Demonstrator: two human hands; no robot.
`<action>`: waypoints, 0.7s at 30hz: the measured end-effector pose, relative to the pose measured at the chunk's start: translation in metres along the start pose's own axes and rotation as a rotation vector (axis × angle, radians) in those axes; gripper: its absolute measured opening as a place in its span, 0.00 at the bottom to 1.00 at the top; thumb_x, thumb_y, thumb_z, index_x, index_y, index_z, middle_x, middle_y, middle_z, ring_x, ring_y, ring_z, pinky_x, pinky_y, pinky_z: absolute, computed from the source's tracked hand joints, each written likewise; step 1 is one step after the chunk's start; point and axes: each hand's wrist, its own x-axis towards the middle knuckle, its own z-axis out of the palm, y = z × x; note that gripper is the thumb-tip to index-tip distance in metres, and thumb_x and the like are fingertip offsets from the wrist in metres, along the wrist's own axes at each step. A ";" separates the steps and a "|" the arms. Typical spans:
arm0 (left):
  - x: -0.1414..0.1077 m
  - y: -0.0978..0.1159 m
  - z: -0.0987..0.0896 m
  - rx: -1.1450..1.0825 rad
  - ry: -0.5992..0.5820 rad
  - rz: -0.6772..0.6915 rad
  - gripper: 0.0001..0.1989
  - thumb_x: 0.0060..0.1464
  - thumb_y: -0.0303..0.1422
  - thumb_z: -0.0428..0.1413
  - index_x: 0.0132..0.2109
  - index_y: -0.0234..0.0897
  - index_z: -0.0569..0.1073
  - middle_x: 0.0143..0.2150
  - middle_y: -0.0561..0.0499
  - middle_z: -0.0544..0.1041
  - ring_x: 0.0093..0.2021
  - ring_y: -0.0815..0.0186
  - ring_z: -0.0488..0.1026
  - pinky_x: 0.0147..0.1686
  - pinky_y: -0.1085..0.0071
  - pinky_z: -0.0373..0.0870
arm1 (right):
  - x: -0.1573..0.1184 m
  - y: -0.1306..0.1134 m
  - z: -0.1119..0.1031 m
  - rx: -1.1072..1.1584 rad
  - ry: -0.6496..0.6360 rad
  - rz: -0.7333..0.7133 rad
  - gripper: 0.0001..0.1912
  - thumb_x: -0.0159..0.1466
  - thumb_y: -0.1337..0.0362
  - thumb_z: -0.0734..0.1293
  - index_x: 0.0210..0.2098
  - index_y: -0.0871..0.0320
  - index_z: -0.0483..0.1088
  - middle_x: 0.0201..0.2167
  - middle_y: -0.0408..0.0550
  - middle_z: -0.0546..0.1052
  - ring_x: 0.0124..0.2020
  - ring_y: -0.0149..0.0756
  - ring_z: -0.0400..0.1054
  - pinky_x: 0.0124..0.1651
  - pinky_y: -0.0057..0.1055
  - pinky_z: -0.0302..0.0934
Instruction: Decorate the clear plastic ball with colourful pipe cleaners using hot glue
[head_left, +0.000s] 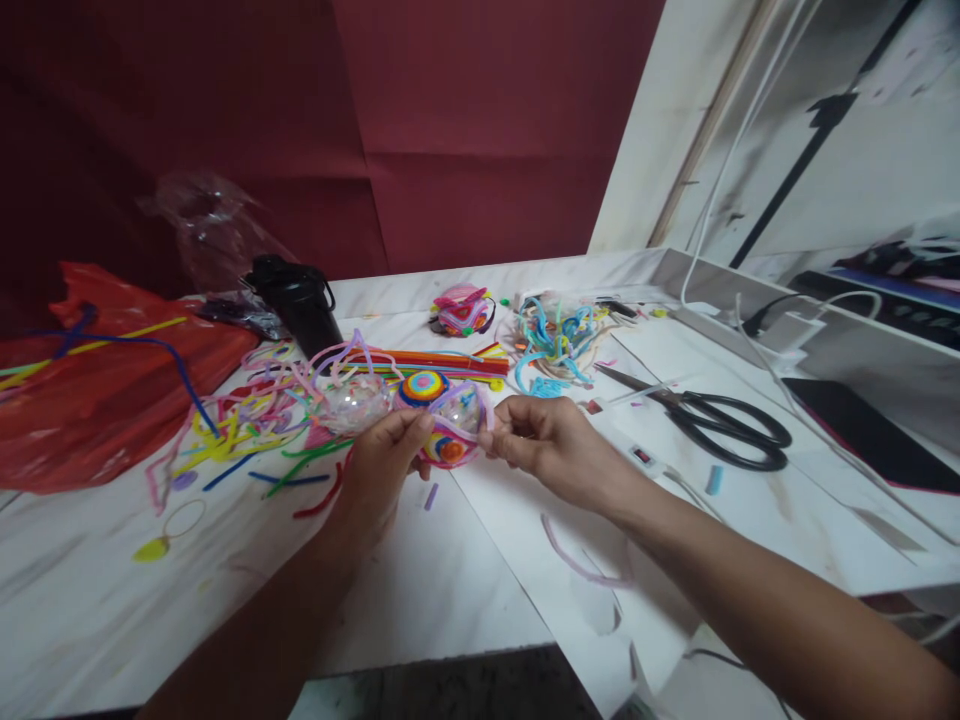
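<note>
A clear ball decorated with coiled, colourful pipe cleaners [425,388] is held up over the table's middle. My left hand [382,450] is closed on its left side, thumb on the front. With thumb and fingers pinched, my right hand [551,450] holds a lilac pipe cleaner [487,410] against the ball's right side. Part of the ball is hidden by my fingers. Just left of it sits another clear ball [356,402]. Bundled straight pipe cleaners [450,362] lie behind.
Black-handled scissors [720,420] lie to the right, near a black pad [874,430] and white cables. Loose pipe cleaner pieces [232,430], a red plastic bag [112,400] and a black bottle [296,300] are left. A decorated ball [461,310] and curled blue pieces [559,335] stand behind.
</note>
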 end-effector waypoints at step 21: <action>0.002 0.001 -0.001 0.079 0.063 -0.022 0.12 0.44 0.38 0.60 0.24 0.35 0.69 0.18 0.57 0.67 0.17 0.74 0.61 0.16 0.78 0.56 | 0.008 0.000 0.002 -0.112 -0.077 0.069 0.07 0.56 0.61 0.65 0.25 0.58 0.66 0.22 0.40 0.65 0.25 0.29 0.56 0.29 0.28 0.51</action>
